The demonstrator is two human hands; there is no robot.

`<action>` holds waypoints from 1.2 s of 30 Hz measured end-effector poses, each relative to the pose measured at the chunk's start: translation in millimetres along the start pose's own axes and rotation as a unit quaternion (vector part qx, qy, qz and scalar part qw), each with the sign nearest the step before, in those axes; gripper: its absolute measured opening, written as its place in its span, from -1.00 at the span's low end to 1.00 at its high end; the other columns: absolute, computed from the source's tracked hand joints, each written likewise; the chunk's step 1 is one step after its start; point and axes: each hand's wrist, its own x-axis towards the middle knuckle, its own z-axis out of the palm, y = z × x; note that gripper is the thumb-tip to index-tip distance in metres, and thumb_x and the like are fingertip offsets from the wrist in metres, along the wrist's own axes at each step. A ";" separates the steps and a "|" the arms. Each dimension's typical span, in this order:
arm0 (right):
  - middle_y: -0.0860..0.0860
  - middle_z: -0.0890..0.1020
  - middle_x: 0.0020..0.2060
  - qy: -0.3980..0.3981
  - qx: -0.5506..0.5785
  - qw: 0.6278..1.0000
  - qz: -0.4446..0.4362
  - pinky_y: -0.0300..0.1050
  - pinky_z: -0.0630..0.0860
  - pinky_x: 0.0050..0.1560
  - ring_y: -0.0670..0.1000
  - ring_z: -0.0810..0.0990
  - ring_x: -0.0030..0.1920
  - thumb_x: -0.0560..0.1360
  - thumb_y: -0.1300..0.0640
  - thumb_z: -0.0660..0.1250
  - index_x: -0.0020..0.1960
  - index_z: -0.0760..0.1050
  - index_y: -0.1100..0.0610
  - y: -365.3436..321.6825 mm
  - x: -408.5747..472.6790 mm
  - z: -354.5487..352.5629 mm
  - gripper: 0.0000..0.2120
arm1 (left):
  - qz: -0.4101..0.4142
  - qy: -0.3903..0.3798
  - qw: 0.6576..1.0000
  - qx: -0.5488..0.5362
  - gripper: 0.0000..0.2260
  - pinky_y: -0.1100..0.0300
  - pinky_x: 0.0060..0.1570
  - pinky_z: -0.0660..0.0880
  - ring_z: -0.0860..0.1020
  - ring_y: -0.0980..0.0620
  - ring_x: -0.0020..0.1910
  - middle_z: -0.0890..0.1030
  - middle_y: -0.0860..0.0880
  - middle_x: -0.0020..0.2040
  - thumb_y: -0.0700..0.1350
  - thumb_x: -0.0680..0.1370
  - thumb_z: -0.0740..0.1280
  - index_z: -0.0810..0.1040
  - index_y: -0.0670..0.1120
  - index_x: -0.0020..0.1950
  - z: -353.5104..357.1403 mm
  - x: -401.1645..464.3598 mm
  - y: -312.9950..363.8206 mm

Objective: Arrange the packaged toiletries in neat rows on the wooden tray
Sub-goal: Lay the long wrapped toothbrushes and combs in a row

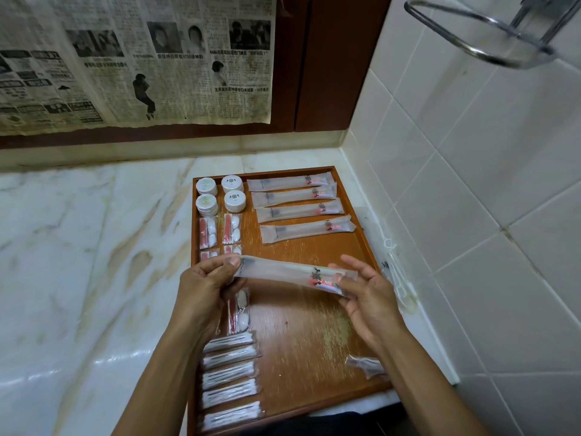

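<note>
You see brown wooden tray (314,341): varnish worn, pale scuffs on base. On it, long frosted matt plastic sachets (295,209); beside them, round white paper-wrapped soaps (234,201); at tray's near left, clear glossy plastic cotton-bud packs (229,376). Under tray, glossy pale marble counter (78,247). Right of tray, smooth white glazed wall tiles (487,184). Above tray, matt yellowed newspaper (135,58), shiny chrome metal ring (478,36).
</note>
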 end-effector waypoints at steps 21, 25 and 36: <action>0.18 0.69 -0.18 0.023 0.049 0.998 -0.010 -0.13 0.65 -0.15 0.14 0.69 -0.08 0.36 0.47 0.42 0.05 0.54 0.26 17.8 -11.3 26.1 -0.71 | 0.000 -0.040 0.999 0.028 -0.93 0.19 -0.19 0.64 0.65 -0.06 -0.10 0.67 -0.19 -0.06 -0.30 0.48 0.38 0.66 -0.26 -0.09 -0.1 -3.1 -3.3; 0.16 0.68 -0.18 0.009 -0.010 0.999 -0.041 -0.16 0.63 -0.29 0.10 0.69 -0.16 0.44 0.28 0.42 -0.05 0.57 0.24 15.6 -13.0 24.4 -0.90 | 0.012 -0.032 0.998 0.043 -0.93 0.17 -0.18 0.64 0.66 -0.07 -0.09 0.69 -0.17 -0.10 -0.29 0.49 0.39 0.66 -0.25 -0.09 -1.0 -1.8 -1.6; 0.20 0.70 -0.14 -0.071 -0.209 0.973 -0.069 0.05 0.62 -0.11 0.24 0.68 -0.16 0.49 0.02 0.33 0.01 0.61 0.26 2.3 -3.9 0.6 -0.70 | 0.052 -0.030 0.990 0.125 -0.90 0.08 -0.13 0.62 0.65 -0.12 -0.09 0.69 -0.19 -0.11 -0.27 0.55 0.33 0.66 -0.20 -0.06 -10.0 6.7 -0.1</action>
